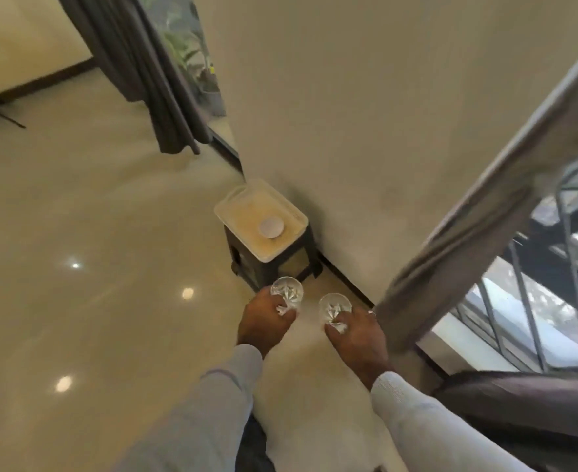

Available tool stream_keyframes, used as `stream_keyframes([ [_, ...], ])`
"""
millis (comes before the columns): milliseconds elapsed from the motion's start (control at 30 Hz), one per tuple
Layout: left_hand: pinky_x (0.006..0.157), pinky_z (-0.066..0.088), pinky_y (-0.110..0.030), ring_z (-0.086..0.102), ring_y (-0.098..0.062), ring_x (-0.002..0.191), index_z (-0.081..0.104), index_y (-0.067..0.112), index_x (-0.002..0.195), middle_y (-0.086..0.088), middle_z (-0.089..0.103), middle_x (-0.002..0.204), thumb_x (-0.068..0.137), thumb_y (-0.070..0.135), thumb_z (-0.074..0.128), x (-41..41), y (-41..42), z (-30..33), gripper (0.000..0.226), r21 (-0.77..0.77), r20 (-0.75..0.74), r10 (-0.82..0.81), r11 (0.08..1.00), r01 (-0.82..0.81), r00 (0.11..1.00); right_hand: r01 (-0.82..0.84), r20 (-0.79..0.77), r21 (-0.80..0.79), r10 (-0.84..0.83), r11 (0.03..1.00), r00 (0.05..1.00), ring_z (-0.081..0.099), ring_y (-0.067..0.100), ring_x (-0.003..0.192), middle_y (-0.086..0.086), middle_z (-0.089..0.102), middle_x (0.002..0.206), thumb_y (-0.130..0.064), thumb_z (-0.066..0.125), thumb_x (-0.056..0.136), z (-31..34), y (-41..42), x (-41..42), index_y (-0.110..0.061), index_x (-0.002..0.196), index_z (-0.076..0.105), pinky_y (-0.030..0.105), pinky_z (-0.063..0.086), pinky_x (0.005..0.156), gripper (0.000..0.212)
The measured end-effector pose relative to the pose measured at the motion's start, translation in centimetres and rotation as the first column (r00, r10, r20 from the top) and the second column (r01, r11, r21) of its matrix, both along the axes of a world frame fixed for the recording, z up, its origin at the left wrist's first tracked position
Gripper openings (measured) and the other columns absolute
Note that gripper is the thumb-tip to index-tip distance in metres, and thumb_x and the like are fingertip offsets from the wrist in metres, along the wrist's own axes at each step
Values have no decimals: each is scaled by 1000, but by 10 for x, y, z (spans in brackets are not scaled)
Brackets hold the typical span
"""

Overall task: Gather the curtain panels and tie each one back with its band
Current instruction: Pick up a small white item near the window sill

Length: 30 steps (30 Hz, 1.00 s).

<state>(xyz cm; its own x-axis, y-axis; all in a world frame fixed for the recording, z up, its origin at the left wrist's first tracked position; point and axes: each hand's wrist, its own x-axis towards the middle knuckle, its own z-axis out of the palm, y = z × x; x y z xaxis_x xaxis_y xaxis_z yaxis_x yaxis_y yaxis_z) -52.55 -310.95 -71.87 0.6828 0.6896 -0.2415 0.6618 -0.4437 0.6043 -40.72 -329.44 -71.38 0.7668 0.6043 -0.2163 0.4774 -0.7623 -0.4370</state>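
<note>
My left hand (262, 320) grips a clear cut-glass tumbler (287, 292) low in the middle of the view. My right hand (357, 330) holds a second cut-glass tumbler (334, 310) beside it. A grey-beige curtain panel (478, 219) hangs slanted at the right, in front of a barred window (532, 301), its lower end close to my right hand. A dark grey curtain panel (134, 63) hangs gathered at the far left by another window. No tie band is visible.
A small dark stool (274, 264) stands against the cream wall (365, 114) just beyond my hands, carrying a white tray (233, 207) with a round white disc (271, 227). Glossy cream floor (93, 250) spreads to the left. A dark wooden ledge (519, 393) lies at the lower right.
</note>
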Motion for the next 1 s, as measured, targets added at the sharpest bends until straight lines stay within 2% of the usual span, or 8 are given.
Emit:
stream_keyframes([
  [233,91,50,-35,66,-36,110,79,19,95,-6,68,126,84,50,86,-43,174,3,34,-19,12,70,997,-70,997,89,-63,102,-83,991,995,62,21,106,-3,65,122,-69,69,86,16,178,-19,-27,114,75,31,53,81,51],
  [333,91,54,-38,67,-38,109,79,17,93,-5,66,130,84,53,86,-49,232,8,38,0,18,68,998,-68,997,99,-76,156,-88,983,993,59,16,94,-5,66,110,-62,73,88,28,237,-17,-24,109,77,26,43,74,44],
  [467,93,57,-42,70,-35,111,79,18,103,0,66,140,85,56,85,-35,290,12,43,3,18,88,996,-88,996,107,-110,191,-87,976,990,65,20,92,-4,70,104,-66,72,86,11,292,3,-22,100,78,28,51,72,46],
  [600,85,60,-43,72,-36,101,49,32,127,3,71,125,81,61,82,6,340,-3,64,7,-46,18,1000,-18,999,130,-126,167,-109,977,986,63,23,95,-2,69,114,-70,65,81,-26,339,39,-24,87,73,35,58,75,47],
  [700,91,62,-49,73,-40,105,26,38,150,1,70,135,82,59,81,44,370,-22,91,-31,-64,10,999,-12,998,177,-158,154,-152,972,976,64,27,104,-1,66,120,-60,79,78,-42,370,66,-28,105,63,39,61,80,45],
  [767,98,59,-51,71,-41,114,14,38,163,0,63,147,85,54,81,75,391,-39,104,-48,-106,-30,999,25,994,233,-223,141,-199,962,954,65,29,106,3,62,124,-55,86,77,-53,391,87,-30,125,45,41,64,80,68],
  [900,99,58,-51,68,-45,117,25,28,164,-1,44,158,92,43,79,135,431,-74,91,-11,-198,-244,969,247,949,239,-247,121,-204,963,947,61,32,121,7,57,141,-53,84,79,-88,421,127,-28,153,30,45,60,94,95],
  [1000,102,55,-49,65,-42,122,31,27,161,1,44,160,91,36,79,176,460,-100,85,1,-233,-367,926,377,901,214,-248,35,-199,976,948,56,30,125,5,52,143,-56,77,83,-110,443,150,-25,157,32,44,56,100,92],
])
